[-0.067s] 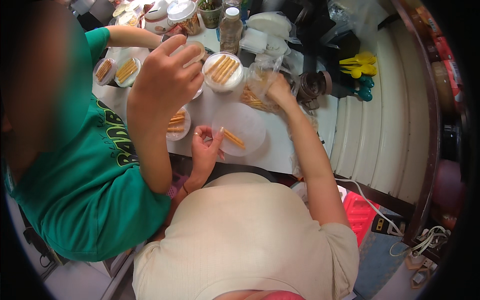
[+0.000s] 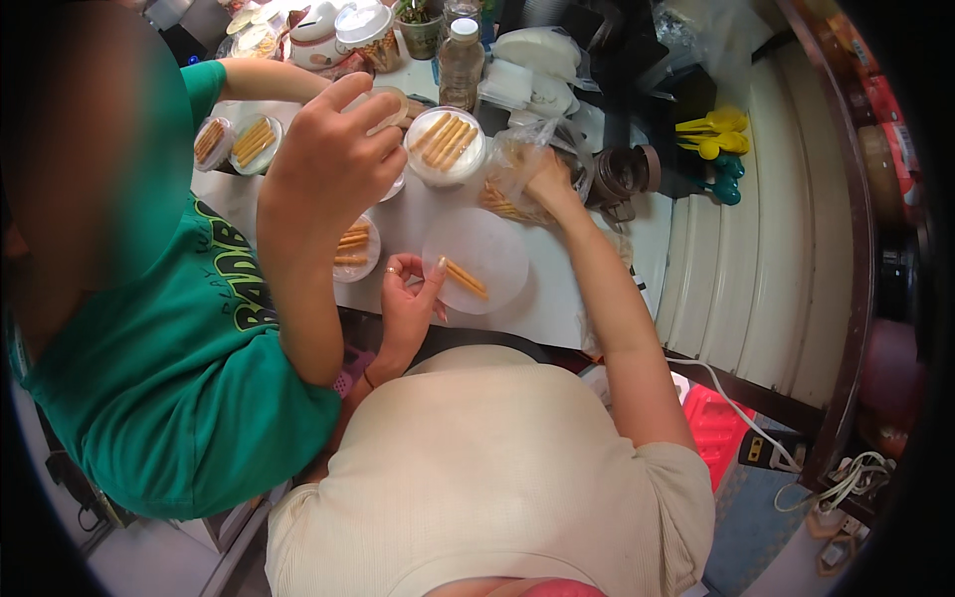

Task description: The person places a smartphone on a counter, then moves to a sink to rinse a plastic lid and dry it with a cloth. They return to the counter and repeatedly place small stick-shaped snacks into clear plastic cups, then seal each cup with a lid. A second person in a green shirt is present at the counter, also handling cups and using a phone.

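Observation:
My left hand (image 2: 410,297) pinches the near-left edge of a round translucent plastic lid (image 2: 492,244), with the thumb on top. A couple of golden biscuit sticks (image 2: 464,278) lie on that lid, close to the thumb tip. Farther right, my right hand (image 2: 550,183) reaches into a clear plastic bag (image 2: 517,159) that holds more sticks; the plastic and the hand itself hide its fingers. Beyond the lid stands a cup (image 2: 445,147) of white cream topped with a row of sticks. A similar cup (image 2: 353,247) sits left of the lid.
At the left, a co-worker in a green shirt (image 2: 179,398) holds a raised hand (image 2: 333,139) over the table (image 2: 388,284). Two more topped cups (image 2: 255,144) stand beyond. A bottle (image 2: 461,70), a dark jar (image 2: 619,171) and yellow spoons (image 2: 714,124) are at the back and right.
My right hand has shifted very slightly inside the bag. My left hand and the lid keep their place.

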The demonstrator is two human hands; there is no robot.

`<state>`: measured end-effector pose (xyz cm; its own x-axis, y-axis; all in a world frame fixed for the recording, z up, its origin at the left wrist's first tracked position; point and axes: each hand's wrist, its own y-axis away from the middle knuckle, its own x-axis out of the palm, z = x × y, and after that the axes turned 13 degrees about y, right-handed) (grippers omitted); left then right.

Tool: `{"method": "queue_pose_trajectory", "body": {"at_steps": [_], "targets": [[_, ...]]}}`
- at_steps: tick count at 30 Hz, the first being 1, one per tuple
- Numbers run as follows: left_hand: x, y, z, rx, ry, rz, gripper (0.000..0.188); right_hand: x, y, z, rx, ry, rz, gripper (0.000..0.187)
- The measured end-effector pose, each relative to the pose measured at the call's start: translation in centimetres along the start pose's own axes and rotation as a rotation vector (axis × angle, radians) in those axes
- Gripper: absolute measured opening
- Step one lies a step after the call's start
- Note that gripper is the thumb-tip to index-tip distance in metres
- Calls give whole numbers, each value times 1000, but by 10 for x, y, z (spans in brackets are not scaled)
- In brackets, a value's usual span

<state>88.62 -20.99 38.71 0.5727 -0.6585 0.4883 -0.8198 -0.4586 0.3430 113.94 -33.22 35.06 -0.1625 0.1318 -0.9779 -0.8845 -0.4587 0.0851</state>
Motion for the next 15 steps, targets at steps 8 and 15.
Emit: {"method": "queue_pose_trajectory", "body": {"at_steps": [8,15], "targets": [[-2,2,5,13,51,5,28,-51,25,-18,15,-267,34,35],[-3,1,6,16,58,15,27,-61,58,-11,73,-402,-143,42]]}}
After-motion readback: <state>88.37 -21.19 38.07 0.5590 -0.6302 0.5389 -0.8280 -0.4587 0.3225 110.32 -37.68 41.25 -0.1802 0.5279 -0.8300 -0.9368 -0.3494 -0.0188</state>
